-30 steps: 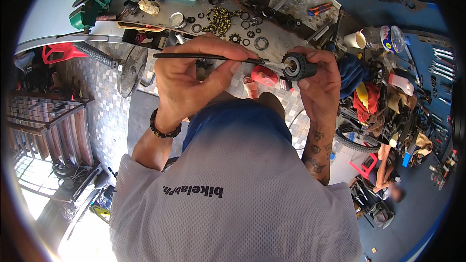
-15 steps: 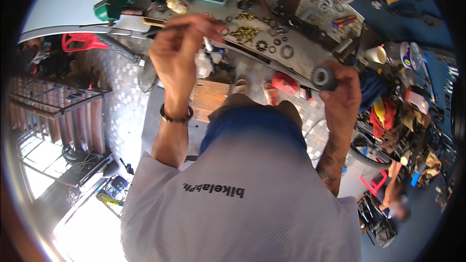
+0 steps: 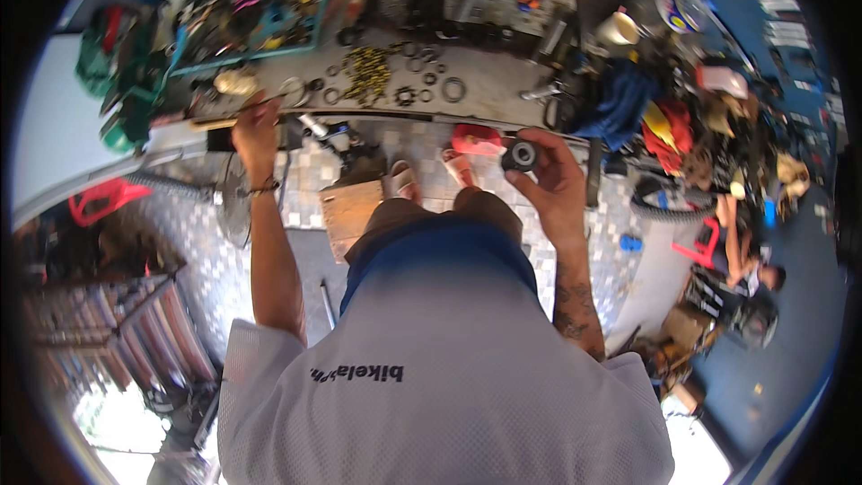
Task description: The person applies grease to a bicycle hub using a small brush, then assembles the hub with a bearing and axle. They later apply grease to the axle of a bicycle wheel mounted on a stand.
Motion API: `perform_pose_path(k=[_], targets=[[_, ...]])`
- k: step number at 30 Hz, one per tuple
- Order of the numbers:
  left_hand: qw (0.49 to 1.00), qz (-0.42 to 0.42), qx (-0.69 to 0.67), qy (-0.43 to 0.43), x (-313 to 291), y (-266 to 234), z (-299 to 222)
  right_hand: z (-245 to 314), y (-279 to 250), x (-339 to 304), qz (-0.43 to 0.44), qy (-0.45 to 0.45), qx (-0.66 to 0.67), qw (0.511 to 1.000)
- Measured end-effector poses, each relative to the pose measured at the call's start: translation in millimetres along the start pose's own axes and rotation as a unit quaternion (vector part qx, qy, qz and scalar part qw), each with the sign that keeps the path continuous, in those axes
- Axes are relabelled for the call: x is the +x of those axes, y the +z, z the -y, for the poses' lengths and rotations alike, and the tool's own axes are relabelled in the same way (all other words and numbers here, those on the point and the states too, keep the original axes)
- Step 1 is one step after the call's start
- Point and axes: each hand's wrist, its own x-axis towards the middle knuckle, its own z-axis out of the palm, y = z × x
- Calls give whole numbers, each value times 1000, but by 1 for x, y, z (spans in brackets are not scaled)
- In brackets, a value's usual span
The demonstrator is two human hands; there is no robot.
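My right hand (image 3: 552, 178) pinches a freehub body (image 3: 520, 156), a dark, short cylinder with a pale ring around its centre hole. It is held in the air in front of the bench, its round end showing. At the bench's front edge on the left, my left hand (image 3: 257, 133) is closed around a slim tool with a light wooden end (image 3: 210, 124); its other end is hard to make out. A cream-coloured lump (image 3: 236, 83) sits just beyond that hand. A yellow-and-black chain (image 3: 366, 74) lies on the bench amid several rings, with a small cog (image 3: 407, 95) nearby.
A teal tray (image 3: 242, 63) full of small parts stands at the back left. Blue cloth (image 3: 620, 101), a white cup (image 3: 620, 29) and a red cloth (image 3: 673, 139) crowd the right. A wooden box (image 3: 353, 211) stands below the bench. Another person (image 3: 741, 256) is low at the right.
My left hand has gone from above the bench to its front left edge, closing on the slim tool there. My right hand still holds the freehub body, turned more end-on. The whole view has shifted.
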Motion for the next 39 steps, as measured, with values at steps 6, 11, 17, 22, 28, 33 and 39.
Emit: perform_pose_path(k=[6,11,17,22,28,33,39], targets=[[989,97,21,-108,-28,-32,0,-18,-11,-36,-130,-11,21,991],[935,273,88,-210,-65,-21,-50,-11,-32,-33,-159,-26,-7,987],[921,378,-91,15,-161,139,-144,11,-79,-23,-150,-71,5,986],[943,267,-40,193,-191,253,-201,23,-132,-19,-115,-116,-70,984],[967,204,106,112,-232,259,-263,42,-199,-17,-82,-175,-286,939],[961,211,-7,176,-291,224,-334,53,-218,-3,-34,-243,-314,917],[903,193,-37,382,-294,209,-380,66,-202,6,-17,-228,-317,920]])
